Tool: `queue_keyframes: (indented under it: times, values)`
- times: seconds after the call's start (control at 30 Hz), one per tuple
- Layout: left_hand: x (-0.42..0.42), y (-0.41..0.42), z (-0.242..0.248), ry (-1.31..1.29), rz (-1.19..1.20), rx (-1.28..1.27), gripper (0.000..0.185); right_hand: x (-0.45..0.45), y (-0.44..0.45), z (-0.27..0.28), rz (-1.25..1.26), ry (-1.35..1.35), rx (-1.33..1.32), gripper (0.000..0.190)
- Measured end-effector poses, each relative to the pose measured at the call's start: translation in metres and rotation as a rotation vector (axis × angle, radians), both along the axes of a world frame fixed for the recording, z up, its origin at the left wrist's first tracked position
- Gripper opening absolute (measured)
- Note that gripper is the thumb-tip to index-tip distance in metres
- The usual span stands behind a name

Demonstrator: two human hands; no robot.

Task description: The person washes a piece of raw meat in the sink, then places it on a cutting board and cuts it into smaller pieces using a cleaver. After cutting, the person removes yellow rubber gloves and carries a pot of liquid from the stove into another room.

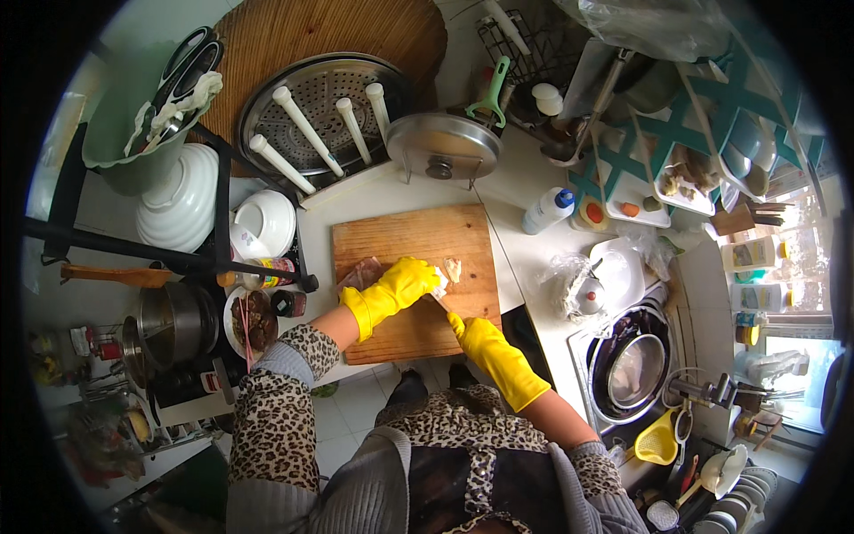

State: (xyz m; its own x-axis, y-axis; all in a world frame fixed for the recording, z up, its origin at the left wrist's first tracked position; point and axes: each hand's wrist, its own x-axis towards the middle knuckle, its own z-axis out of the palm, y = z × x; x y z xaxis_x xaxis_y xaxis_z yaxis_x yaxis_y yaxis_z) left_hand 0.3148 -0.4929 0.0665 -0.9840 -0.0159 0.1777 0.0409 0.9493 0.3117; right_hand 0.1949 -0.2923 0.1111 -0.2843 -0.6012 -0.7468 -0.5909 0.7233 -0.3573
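Before me a wooden cutting board [413, 227] lies on the white counter. My left hand [402, 284], in a yellow rubber glove, presses on pale raw meat [439, 284] near the board's middle. In the same kind of glove, my right hand [486, 340] is closed around a knife [442, 304], whose blade reaches toward the meat by my left fingertips. Much of the blade is hidden. A larger pinkish piece of raw meat [362, 274] rests at the board's left, partly behind my left glove. A small pale scrap [453, 270] lies apart, right of my left hand.
On the left are a bowl of dark food [233, 320] with red chopsticks, a steel pot [175, 324] and a black rack [223, 213]. A steel lid [444, 143] stands behind the board. At right are a squeeze bottle [549, 211] and a sink with nested basins [637, 370].
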Motion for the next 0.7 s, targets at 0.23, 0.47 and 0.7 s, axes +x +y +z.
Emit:
queue_keyframes:
  times: [0.23, 0.47, 0.7]
  values:
    - [-0.012, -0.024, -0.003, -0.181, 0.104, -0.111, 0.009, -0.016, -0.027, -0.005, 0.015, 0.003, -0.007, 0.08]
    - [-0.025, 0.002, 0.068, 0.225, 0.385, -0.113, 0.059, -0.044, -0.02, 0.029, -0.3, -0.286, 0.07, 0.078]
    - [0.034, 0.08, -0.021, 0.311, 0.902, 0.234, 0.043, -0.017, -0.01, -0.02, -0.161, -0.072, -0.196, 0.071]
